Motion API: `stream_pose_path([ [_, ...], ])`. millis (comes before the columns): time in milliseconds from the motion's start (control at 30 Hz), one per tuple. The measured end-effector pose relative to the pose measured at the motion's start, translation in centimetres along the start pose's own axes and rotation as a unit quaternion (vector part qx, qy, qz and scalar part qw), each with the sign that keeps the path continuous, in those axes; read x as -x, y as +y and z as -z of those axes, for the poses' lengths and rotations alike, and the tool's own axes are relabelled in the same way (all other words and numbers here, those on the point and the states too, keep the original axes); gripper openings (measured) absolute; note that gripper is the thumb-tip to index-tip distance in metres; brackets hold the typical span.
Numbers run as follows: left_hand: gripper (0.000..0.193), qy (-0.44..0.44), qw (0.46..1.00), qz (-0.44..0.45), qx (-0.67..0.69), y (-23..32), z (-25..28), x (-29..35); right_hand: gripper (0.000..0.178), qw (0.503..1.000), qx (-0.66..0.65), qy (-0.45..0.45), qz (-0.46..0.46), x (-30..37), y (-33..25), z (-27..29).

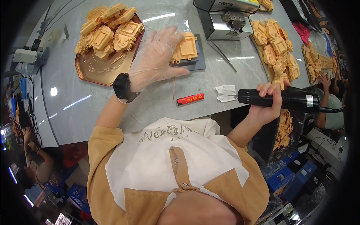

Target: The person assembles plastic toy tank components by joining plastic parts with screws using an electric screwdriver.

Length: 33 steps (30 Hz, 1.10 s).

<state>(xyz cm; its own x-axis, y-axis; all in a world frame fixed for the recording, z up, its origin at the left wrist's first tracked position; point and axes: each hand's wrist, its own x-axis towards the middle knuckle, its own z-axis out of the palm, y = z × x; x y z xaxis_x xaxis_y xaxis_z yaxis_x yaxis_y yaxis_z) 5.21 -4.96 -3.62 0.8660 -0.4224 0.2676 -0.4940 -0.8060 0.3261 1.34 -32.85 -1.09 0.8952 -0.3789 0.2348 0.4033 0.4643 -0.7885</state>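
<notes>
My left hand (155, 58), in a clear thin glove, lies with fingers spread and thumb stretched out at the left side of a yellow plastic housing (186, 48). That housing rests on a dark grey block (200, 62); the hand hides its left edge, and the fingertips appear to touch it. My bare right hand (268, 101) is wrapped round a black electric screwdriver (285, 98), held level over the table's front edge. Its thin bit points left, and a cord runs off its right end.
Yellow housings (103, 39) pile on a copper-coloured tray (101, 71) at left; more housings (275, 41) lie at right. A grey metal machine (228, 24) stands behind. A red stick-shaped object (190, 99), white paper (226, 93) and tweezers (223, 56) lie nearby. Other people work at both sides.
</notes>
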Motion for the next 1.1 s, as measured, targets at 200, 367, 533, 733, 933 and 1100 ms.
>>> stream_pose_path([
  [200,0.076,-0.025,0.999,0.021,0.013,0.3,-0.2,-0.7,0.044,0.998,0.052,0.018,0.011,-0.5,1.9,-1.8],
  [367,0.072,-0.013,0.997,0.027,0.065,0.5,1.9,-1.2,0.05,0.989,0.082,-0.038,0.119,-4.7,2.2,-3.2],
  [533,0.069,0.044,0.999,-0.001,0.001,2.1,1.5,-2.7,0.05,0.972,0.071,-0.12,0.189,-10.1,2.7,-7.5],
  [733,0.076,0.024,0.999,0.011,0.023,0.3,0.8,-1.4,0.037,0.959,0.118,-0.162,0.201,-14.1,4.6,-9.2],
  [933,0.081,0.026,0.97,0.093,0.223,-2.1,-0.7,1.0,0.041,0.93,0.248,-0.179,0.205,-13.7,7.7,-9.5],
  [1100,0.08,0.021,0.956,0.123,0.265,-2.3,-2.1,1.8,0.056,0.96,0.154,-0.178,0.154,-6.0,5.3,-8.6],
])
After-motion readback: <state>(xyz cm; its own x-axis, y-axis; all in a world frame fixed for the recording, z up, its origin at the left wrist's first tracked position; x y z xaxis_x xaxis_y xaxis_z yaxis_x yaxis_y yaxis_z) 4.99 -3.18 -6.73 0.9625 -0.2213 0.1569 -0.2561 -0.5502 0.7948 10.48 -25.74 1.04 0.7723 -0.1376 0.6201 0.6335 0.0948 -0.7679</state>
